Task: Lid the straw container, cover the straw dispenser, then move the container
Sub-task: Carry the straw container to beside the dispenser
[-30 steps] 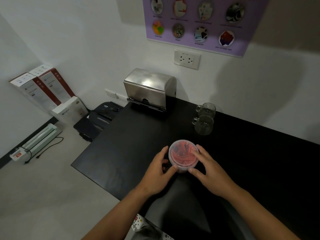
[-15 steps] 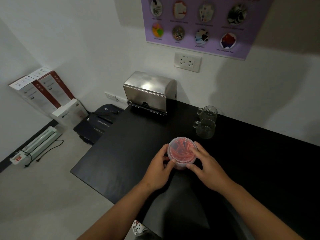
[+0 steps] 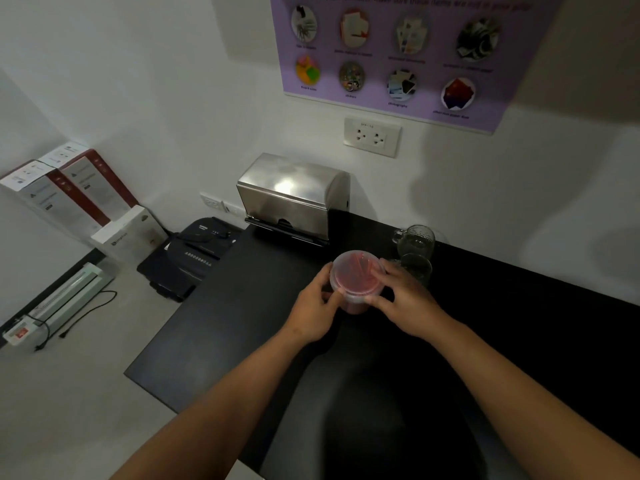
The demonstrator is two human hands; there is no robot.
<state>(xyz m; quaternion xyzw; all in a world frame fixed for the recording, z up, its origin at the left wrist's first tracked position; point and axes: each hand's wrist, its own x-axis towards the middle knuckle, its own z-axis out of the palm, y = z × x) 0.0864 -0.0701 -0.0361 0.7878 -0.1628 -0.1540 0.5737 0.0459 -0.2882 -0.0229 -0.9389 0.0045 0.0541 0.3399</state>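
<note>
A round clear plastic straw container (image 3: 356, 277) with red straws inside and a clear lid on top sits between my two hands over the black table (image 3: 242, 306). My left hand (image 3: 313, 311) grips its left side and my right hand (image 3: 403, 299) grips its right side, fingers on the lid's rim. The container's lower part is hidden by my fingers. The steel straw dispenser (image 3: 294, 199) stands with its cover down at the table's far left corner, against the wall.
Two glass mugs (image 3: 415, 247) stand just right of the container, close behind my right hand. Left of the table on the floor are a black paper shredder (image 3: 194, 251), boxes (image 3: 79, 195) and a laminator (image 3: 65, 296). A wall socket (image 3: 372, 136) sits above the dispenser.
Both hands have carried the lidded container farther from me, toward the dispenser and the mugs. Their grip on it is unchanged.
</note>
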